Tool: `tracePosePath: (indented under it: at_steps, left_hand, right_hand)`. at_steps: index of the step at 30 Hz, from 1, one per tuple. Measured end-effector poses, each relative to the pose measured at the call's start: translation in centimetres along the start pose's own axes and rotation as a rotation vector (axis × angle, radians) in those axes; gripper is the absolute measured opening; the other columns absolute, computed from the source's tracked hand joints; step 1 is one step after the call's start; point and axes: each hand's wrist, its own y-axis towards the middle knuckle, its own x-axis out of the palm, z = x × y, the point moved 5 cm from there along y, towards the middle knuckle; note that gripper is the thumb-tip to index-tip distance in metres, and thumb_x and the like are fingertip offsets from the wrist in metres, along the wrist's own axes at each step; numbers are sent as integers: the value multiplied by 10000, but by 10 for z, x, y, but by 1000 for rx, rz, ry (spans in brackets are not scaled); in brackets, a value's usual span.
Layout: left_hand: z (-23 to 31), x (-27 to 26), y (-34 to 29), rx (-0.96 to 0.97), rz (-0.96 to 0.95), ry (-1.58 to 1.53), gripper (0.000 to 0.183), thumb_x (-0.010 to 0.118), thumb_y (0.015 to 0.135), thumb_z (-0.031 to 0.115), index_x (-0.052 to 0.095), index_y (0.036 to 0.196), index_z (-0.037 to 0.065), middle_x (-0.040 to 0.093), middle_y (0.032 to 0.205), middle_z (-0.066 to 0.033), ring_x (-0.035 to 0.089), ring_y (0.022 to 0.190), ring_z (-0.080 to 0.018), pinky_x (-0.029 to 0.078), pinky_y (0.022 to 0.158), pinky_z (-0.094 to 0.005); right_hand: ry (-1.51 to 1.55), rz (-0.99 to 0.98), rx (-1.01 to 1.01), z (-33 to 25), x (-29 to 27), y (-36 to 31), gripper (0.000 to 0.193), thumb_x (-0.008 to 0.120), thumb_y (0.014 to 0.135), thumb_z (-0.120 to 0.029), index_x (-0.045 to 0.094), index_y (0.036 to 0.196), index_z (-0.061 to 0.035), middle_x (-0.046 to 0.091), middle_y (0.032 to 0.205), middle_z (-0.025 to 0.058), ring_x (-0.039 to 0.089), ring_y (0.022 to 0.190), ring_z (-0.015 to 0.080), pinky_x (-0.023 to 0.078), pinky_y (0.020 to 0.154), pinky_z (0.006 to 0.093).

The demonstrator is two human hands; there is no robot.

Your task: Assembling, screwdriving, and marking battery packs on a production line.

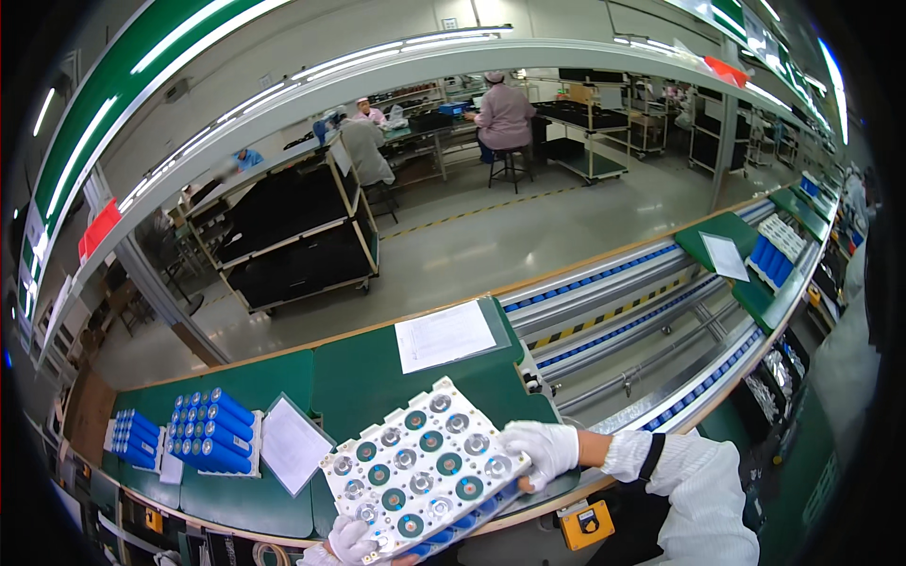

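Observation:
A battery pack [418,464] of blue cylindrical cells under a white plastic holder is tilted in front of me, above the green work surface. Round cell ends, some silver and some ringed in green, show through its holes. My left hand [351,540], in a white glove, is closed on its near left corner. Gripping the right edge is my right hand [545,453], also gloved, with its thumb side on the holder. The undersides of both grips are hidden by the pack.
Two blue cell packs [212,434] [135,441] stand at left, beside a sheet in a clear sleeve [291,443]. Another sheet [444,337] lies beyond my pack. A roller conveyor [604,274] runs right, toward another pack [776,253]. A yellow switch box [586,524] hangs below the edge.

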Motion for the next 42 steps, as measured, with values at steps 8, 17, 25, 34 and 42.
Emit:
tracePosePath:
  at_steps: [8, 17, 25, 34, 42]
  left_hand:
    - [-8, -7, 25, 5, -44, 23, 1263, 934, 505, 254, 184, 1511, 108, 325, 1471, -184, 405, 1325, -315, 334, 1099, -455]
    - [-11, -2, 14, -70, -22, -8, 1238, 926, 519, 247, 194, 1505, 95, 345, 1457, -185, 417, 1315, -314, 338, 1097, -450]
    - [-17, -5, 21, -93, 2, -25, 1215, 919, 531, 240, 202, 1499, 83, 363, 1445, -185, 428, 1306, -312, 341, 1094, -447]
    - [-20, -12, 16, -98, 54, -34, 1189, 911, 545, 232, 212, 1493, 70, 384, 1431, -186, 440, 1297, -311, 345, 1091, -442]
    - [-15, -15, 2, -102, 106, -31, 1167, 904, 557, 226, 221, 1488, 59, 402, 1419, -186, 451, 1288, -309, 349, 1089, -439]
  right_hand:
    - [-209, 58, 27, 28, -12, 10, 541, 607, 816, -306, 476, 1175, 76, 553, 1116, 250, 538, 935, 401, 475, 863, 427]
    - [-503, 136, -92, 26, -5, -1, 431, 606, 778, -300, 551, 1073, 10, 612, 1049, 168, 559, 850, 282, 426, 885, 401]
    - [-451, 90, -154, 38, 3, -10, 464, 548, 863, -437, 549, 1071, -23, 612, 1046, 148, 563, 873, 295, 400, 922, 414]
    - [-397, -64, -111, 45, 5, -5, 470, 591, 806, -436, 581, 1035, -26, 616, 1070, 150, 546, 937, 283, 378, 930, 433]
    - [-360, -103, -47, 48, 1, 7, 363, 600, 810, -438, 585, 963, -109, 616, 1038, 114, 554, 900, 294, 383, 892, 416]
